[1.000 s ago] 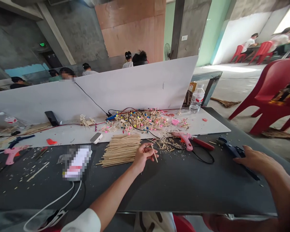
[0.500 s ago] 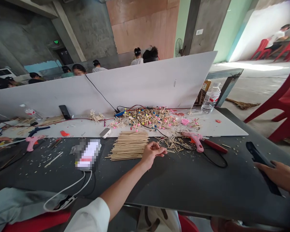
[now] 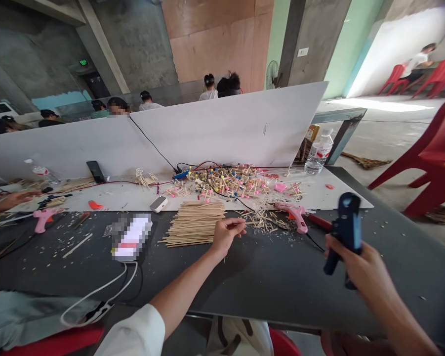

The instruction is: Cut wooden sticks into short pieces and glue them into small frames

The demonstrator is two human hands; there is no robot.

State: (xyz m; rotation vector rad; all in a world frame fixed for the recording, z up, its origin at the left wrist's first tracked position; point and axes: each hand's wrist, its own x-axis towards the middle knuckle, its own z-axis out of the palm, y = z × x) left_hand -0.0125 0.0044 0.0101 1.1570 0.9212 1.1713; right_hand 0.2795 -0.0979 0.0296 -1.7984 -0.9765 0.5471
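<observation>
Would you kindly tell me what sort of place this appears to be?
It looks like a craft workshop: there are pink glue guns, wooden sticks laid side by side, and a heap of stick pieces with coloured balls.

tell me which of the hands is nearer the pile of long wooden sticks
Left. The left hand is right beside the pile of long wooden sticks, at its right edge. The right hand is much farther to the right, gripping a dark blue tool.
</observation>
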